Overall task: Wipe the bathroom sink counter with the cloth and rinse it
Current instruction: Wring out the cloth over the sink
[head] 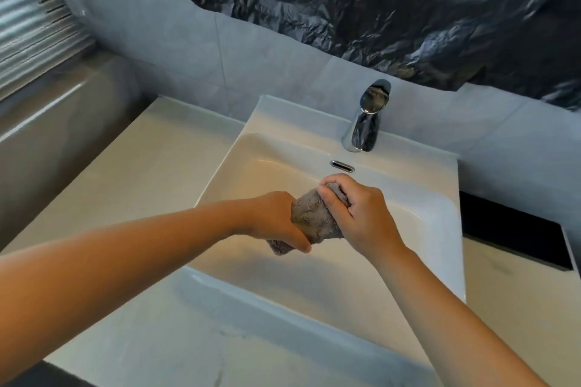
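I see my left hand (276, 220) and right hand (361, 214) both gripping the bunched grey cloth (314, 217), held over the white sink (434, 173) near the tap (364, 122), with pale surface (132, 173) at left.

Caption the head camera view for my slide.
Left hand and right hand grip a bunched grey cloth over the white sink, faucet behind.
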`<state>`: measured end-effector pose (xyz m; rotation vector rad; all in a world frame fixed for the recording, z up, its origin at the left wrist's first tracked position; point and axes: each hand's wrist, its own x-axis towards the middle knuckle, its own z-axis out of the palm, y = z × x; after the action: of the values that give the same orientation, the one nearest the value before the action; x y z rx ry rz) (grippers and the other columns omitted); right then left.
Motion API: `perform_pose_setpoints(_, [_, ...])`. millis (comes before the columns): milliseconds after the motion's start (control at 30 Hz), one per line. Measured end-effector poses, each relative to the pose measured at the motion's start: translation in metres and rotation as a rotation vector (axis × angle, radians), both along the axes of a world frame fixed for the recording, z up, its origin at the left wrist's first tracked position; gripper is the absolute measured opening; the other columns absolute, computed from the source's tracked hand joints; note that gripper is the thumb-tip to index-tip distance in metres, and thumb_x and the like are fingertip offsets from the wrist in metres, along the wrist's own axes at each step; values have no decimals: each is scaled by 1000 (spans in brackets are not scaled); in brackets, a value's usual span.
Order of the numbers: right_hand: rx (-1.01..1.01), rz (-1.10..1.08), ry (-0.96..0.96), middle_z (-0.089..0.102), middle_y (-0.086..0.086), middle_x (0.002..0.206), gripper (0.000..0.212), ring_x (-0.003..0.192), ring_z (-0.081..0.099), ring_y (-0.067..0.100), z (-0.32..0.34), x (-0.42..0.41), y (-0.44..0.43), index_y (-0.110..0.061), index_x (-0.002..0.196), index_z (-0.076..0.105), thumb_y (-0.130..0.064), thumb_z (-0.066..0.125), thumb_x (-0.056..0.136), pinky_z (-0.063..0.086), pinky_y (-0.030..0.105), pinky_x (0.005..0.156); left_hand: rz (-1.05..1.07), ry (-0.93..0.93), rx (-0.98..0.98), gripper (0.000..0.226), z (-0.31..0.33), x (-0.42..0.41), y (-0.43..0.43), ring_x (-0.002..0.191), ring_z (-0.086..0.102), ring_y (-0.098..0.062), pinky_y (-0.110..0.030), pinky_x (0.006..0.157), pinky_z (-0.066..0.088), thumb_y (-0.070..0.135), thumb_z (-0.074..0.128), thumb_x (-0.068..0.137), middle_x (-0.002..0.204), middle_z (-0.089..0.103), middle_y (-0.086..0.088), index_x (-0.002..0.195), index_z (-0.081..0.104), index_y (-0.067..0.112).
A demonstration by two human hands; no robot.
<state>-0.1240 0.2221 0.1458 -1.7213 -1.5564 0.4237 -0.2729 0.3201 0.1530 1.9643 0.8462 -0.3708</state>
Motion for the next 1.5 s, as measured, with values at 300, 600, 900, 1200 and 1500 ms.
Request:
perform_pose_setpoints(300, [-577, -396, 403, 43, 5, 55, 37, 45, 40, 16, -40, 12, 34, -11, 58, 45, -23, 47, 94, 29, 22, 43, -291, -60, 564, 17, -22, 19, 22, 73, 51, -18, -27, 59, 40, 21, 57, 86, 78, 49, 0, 92, 42, 17])
perform_pose_setpoints(600, [-139, -141, 396, 60, -8, 116, 33, 86, 63, 11, -26, 18, -13, -30, 127, 51, -39, 52, 95, 50, 17, 58, -89, -27, -292, 29, -9, 17, 43, 52, 45, -12, -23, 47, 39, 28, 67, 85, 66, 52, -2, 102, 52, 9])
perform_pose_setpoints(900, [91, -211, 364, 63, 3, 73, 36, 73, 59, 13, -38, 0, 2, -11, 77, 66, -33, 39, 86, 48, 24, 59, -328, 68, -422, 18, 16, 28, 36, 51, 41, -12, -20, 47, 36, 28, 65, 87, 65, 48, 0, 88, 54, 13])
perform_pose_setpoints(1200, [-945, -390, 602, 44, 3, 47, 38, 35, 31, 13, -42, 7, 28, -14, 62, 51, -33, 38, 92, 21, 15, 37, -603, 38, 699, 25, -32, 33, 16, 72, 47, -17, -27, 65, 36, 34, 45, 97, 87, 58, -1, 110, 52, 15])
perform_pose_setpoints(1500, [-1093, -332, 767, 43, 1, 51, 38, 31, 28, 6, -32, 21, 23, -11, 75, 51, -37, 33, 94, 19, 12, 31, -523, -127, 708, 34, -35, 33, 14, 68, 48, -17, -26, 62, 38, 41, 53, 93, 85, 54, 2, 113, 43, 16])
